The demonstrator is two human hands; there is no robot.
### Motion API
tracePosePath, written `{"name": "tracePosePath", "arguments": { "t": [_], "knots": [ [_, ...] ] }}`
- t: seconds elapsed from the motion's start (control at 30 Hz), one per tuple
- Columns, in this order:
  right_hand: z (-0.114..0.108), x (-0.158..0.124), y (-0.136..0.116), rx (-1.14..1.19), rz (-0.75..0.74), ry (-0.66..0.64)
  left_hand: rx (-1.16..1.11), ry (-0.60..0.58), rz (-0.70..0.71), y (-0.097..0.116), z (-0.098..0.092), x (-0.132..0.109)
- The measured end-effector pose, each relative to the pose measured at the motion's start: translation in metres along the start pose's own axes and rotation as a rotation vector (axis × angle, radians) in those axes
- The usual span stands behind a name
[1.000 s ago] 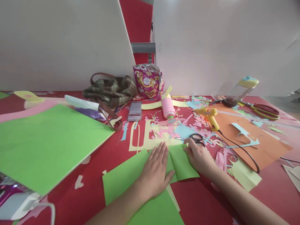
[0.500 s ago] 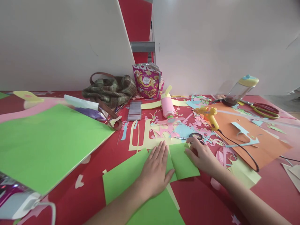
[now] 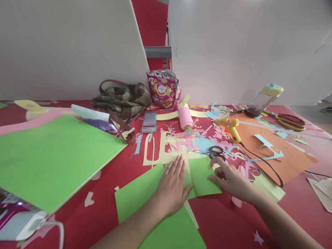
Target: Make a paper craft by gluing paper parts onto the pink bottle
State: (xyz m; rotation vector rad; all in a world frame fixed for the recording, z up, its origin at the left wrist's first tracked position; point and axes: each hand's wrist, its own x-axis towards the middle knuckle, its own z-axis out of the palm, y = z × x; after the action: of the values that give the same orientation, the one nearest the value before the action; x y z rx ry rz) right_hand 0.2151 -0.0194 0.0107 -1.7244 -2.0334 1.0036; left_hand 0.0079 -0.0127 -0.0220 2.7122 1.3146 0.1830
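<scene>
My left hand (image 3: 173, 188) lies flat, fingers stretched, on green paper (image 3: 141, 192). A smaller green piece (image 3: 203, 176) with a crease near its left side reaches out to the right of that hand. Over this piece's right edge is my right hand (image 3: 225, 174), its fingers loosely bent and the thumb apart from the index finger, with nothing seen between them. Just beyond its fingertips lie black-handled scissors (image 3: 215, 149). A pale yellow paper cutout (image 3: 160, 157) lies above the green paper, and a pale strip shows beneath it.
A yellow glue gun (image 3: 233, 129) with a cord rests on orange paper (image 3: 290, 166). Paper scraps surround a pink bottle-like object (image 3: 185, 117). At left is a large green sheet (image 3: 57, 162). Behind are a plaid bag (image 3: 124, 100), a snack pouch (image 3: 163, 90) and a clear container (image 3: 264, 100).
My right hand has moved slightly down and right, off the scissors' handles, which now show more fully. The left hand stays flat in place.
</scene>
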Motion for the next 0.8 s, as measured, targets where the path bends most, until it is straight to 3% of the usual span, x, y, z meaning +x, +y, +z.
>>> {"name": "tracePosePath", "arguments": {
  "t": [0.13,0.37,0.57,0.7,0.8],
  "knots": [
    [-0.001,-0.006,-0.003,0.061,0.039,-0.077,0.001,0.004,-0.003,0.000,0.000,0.000],
    [-0.011,-0.015,0.006,-0.054,0.065,-0.101,0.009,0.014,-0.006,0.001,0.000,0.000],
    [-0.028,-0.018,0.003,-0.177,0.020,-0.031,-0.056,0.008,-0.004,0.000,-0.001,0.000],
    [-0.035,-0.012,-0.008,-0.209,-0.078,-0.026,-0.212,0.096,-0.097,0.000,-0.011,0.001],
    [-0.037,-0.007,-0.019,-0.195,-0.141,-0.048,-0.491,0.145,-0.189,0.001,-0.021,0.000]
  ]
}}
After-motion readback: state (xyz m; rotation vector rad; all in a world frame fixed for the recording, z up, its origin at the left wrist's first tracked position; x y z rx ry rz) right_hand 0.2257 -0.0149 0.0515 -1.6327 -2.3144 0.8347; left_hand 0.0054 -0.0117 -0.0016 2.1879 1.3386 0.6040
